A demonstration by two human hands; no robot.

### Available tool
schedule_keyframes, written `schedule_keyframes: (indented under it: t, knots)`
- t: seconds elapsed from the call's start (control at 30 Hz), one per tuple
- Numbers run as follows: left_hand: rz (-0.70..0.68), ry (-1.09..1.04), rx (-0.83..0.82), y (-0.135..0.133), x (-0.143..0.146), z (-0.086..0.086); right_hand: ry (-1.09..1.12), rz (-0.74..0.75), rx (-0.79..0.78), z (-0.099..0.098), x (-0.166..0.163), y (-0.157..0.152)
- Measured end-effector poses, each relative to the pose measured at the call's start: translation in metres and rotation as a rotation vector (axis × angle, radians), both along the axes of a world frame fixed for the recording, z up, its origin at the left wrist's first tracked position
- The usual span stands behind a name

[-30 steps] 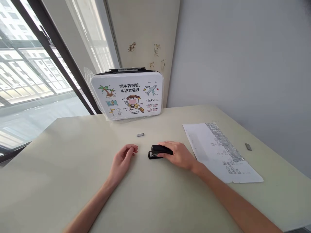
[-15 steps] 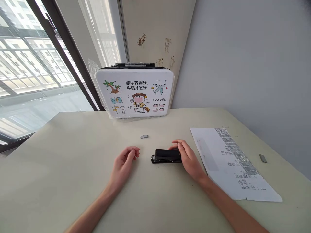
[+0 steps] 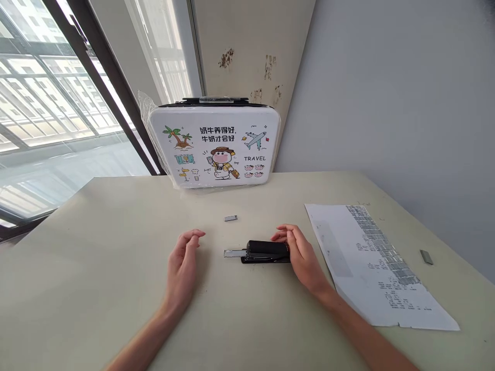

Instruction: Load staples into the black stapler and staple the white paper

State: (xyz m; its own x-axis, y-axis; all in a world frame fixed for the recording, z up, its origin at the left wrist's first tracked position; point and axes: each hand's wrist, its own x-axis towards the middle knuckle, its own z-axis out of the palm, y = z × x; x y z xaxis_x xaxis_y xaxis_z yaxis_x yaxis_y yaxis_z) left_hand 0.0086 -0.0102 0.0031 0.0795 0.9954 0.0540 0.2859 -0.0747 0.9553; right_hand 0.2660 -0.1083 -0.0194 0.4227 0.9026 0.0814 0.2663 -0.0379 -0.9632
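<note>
Two hands flank the black stapler (image 3: 266,251), which lies flat on the table (image 3: 96,268) with its metal tray (image 3: 233,253) slid out toward your left. Your right hand (image 3: 303,255) clasps the stapler's rear end, fingers over the top, wrist low. Your left hand (image 3: 182,263) stands on its edge near the tray, fingers loosely spread, holding nothing. As a judgement: press the body flat so the tray sits level. A staple strip (image 3: 231,218) lies just beyond.
</note>
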Motion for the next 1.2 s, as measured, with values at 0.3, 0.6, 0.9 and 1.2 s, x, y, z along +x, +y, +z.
schedule_keyframes:
  t: [0.3, 0.6, 0.9, 1.2]
  knots:
    - [-0.144, -0.297, -0.105, -0.001, 0.004, -0.002, -0.336, 0.370, -0.035, 0.015, 0.005, -0.009]
    - [-0.235, -0.703, -0.411, -0.006, 0.015, 0.002, -0.574, 0.395, 0.311, 0.009, -0.005, -0.013]
    - [-0.311, -1.035, -0.859, -0.018, 0.016, 0.006, -0.921, 0.304, 0.670, 0.018, -0.031, -0.023]
    - [-0.308, -1.115, -0.949, -0.019, 0.019, 0.005, -1.047, 0.236, 0.704, 0.019, -0.038, -0.024]
